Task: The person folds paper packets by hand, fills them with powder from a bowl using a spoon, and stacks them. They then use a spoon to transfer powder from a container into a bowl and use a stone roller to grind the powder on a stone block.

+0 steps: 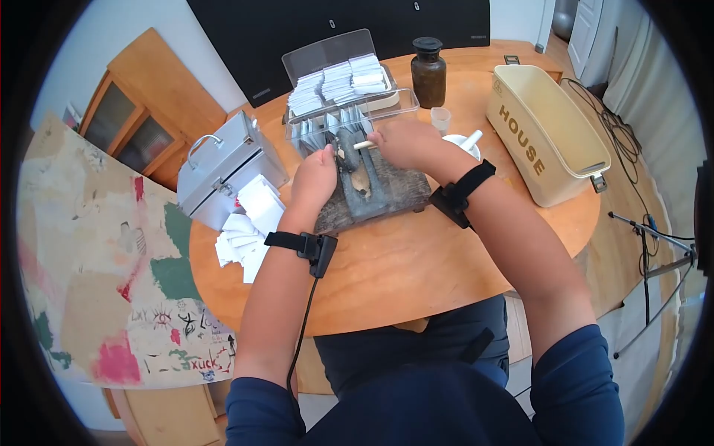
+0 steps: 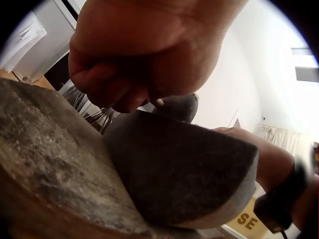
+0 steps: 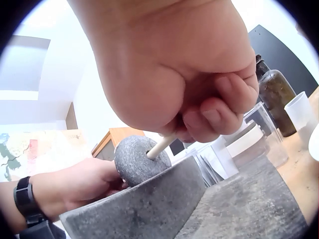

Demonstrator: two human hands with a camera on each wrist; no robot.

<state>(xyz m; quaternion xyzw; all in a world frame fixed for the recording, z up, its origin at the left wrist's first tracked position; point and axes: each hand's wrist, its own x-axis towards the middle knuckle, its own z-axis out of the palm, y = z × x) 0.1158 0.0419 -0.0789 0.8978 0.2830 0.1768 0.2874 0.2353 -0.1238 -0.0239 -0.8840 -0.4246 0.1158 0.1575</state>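
Right hand (image 1: 405,144) curled round handle (image 3: 160,147); left hand (image 1: 315,177) apparently likewise.

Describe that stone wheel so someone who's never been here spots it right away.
On the wooden table, find the weathered slab bearing a gray stone trough. Partly inside that trough stands the wheel, also gray stone. Unlike the long trough, it's round, with a pale rod jutting from its center into the right hand.

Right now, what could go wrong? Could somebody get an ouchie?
The right hand grips the pale handle close to the stone trough, so fingers might get pinched if the stone wheel slips. Also, loose white papers lie near the edge of the table, so a bump could knock some off.
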